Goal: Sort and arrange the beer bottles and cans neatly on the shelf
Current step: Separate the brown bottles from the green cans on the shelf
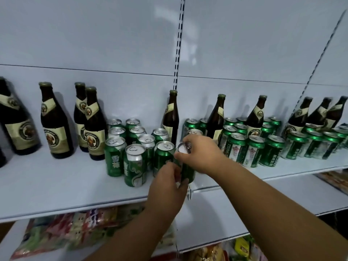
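Green beer can [185,170] is standing upright near the front edge of a pale shelf [56,189], and two bare hands are holding it. The left hand [166,189] is curling its fingers around the lower body of the can from the front. The right hand [199,153] is reaching over from the right, pinching the can's silver top rim with fingers and thumb. Just to the left, touching or nearly touching it, a cluster of green cans [135,147] is standing in loose rows. A brown bottle [171,117] is standing behind the held can, against the back panel. Further left, four more brown bottles [56,121] are lining up. To the right, another group of green cans [250,146] is mixing with brown bottles [256,115]. Below, colourful snack packets [75,230] are lying on a lower shelf.
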{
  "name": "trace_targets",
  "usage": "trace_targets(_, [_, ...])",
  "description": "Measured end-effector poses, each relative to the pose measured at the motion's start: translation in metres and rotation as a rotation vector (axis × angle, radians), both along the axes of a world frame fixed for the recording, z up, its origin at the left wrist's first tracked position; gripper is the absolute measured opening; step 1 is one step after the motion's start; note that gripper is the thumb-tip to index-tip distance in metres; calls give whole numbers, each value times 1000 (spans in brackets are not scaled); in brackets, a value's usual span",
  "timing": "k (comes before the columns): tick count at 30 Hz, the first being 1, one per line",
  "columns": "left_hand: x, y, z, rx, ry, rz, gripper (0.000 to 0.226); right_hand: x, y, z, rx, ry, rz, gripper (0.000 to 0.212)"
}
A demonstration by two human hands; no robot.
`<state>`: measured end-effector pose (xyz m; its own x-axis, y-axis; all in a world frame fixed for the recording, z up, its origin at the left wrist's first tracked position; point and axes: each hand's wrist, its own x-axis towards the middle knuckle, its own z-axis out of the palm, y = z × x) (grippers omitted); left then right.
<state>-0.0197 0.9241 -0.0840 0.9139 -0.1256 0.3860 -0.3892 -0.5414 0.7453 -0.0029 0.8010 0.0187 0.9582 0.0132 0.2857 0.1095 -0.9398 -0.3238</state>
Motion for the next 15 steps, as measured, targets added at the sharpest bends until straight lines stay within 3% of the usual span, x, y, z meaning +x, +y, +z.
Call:
trace_targets(9, [6,-25,-7,22,13,126,18,11,-17,-26,150,45,51,58])
trace_targets(12, [4,-27,-2,-6,8,128,16,7,-26,-26,245,62,70,39])
trace_targets(15, [5,-26,17,-19,-105,58,15,6,-45,-26,356,-121,4,21])
